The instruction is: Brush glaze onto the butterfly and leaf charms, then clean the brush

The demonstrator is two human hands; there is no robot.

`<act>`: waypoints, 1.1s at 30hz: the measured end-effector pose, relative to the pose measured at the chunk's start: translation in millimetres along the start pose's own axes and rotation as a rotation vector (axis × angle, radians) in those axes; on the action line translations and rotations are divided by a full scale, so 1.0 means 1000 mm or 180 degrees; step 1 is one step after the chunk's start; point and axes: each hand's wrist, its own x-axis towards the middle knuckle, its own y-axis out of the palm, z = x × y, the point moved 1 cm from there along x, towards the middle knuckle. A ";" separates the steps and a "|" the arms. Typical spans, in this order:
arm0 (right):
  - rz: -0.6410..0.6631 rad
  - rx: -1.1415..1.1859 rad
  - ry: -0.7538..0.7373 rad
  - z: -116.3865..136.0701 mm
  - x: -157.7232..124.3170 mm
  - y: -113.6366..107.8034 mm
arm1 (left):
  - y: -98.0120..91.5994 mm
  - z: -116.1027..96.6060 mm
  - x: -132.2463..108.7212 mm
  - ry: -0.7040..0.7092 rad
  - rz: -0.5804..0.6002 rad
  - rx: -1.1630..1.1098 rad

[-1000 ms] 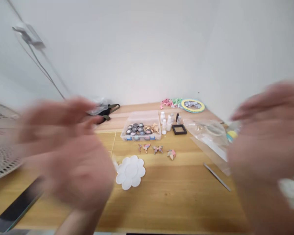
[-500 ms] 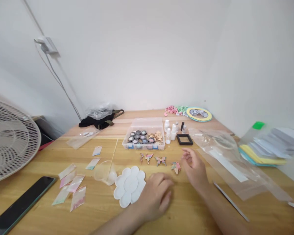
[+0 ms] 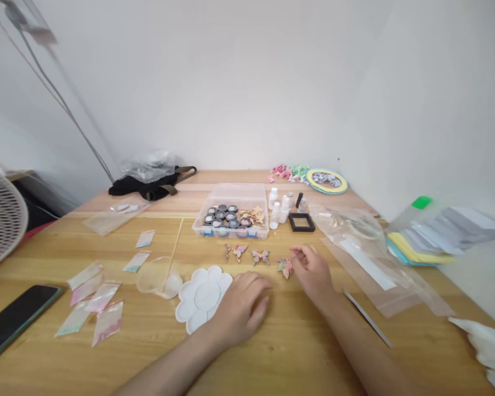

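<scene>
My left hand (image 3: 243,305) rests on the wooden table at the right edge of a white flower-shaped palette (image 3: 207,297), its fingers loosely bent and thumb apart, holding nothing I can see. My right hand (image 3: 313,274) is beside a pink and green leaf-shaped piece (image 3: 285,268), fingertips close to its right edge; I cannot tell whether they touch it. Its fingers are loosely curved and apart, with nothing visible in them. Left of that piece lie a butterfly piece (image 3: 260,257), a winged piece (image 3: 240,252) and a small narrow piece (image 3: 227,251).
Behind stand a clear box (image 3: 231,232) of small pots and wooden cutouts, white bottles (image 3: 274,214) and a black frame (image 3: 301,222). Powder sachets (image 3: 108,323), clear cups (image 3: 152,275) and a phone (image 3: 18,322) lie left. Tweezers (image 3: 367,318) and plastic bags (image 3: 367,258) lie right.
The camera view has shifted, so most things sit further left and slightly higher. My right hand has come closer to the leaf-shaped piece. The left hand stays beside the palette.
</scene>
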 end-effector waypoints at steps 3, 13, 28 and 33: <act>0.0090 -0.0122 -0.0105 -0.001 0.000 0.000 | 0.001 0.000 0.000 -0.0050 0.0051 -0.0027; 0.0599 -0.0445 -0.0830 0.025 -0.004 -0.001 | 0.003 -0.001 0.003 0.0028 0.0312 0.0188; 0.1612 -0.1250 -0.1228 0.048 0.032 0.034 | 0.005 -0.005 0.008 0.0622 0.0714 0.0783; 0.1741 -0.1411 -0.1104 0.054 0.038 0.036 | 0.005 -0.004 0.008 0.0718 0.0698 0.0785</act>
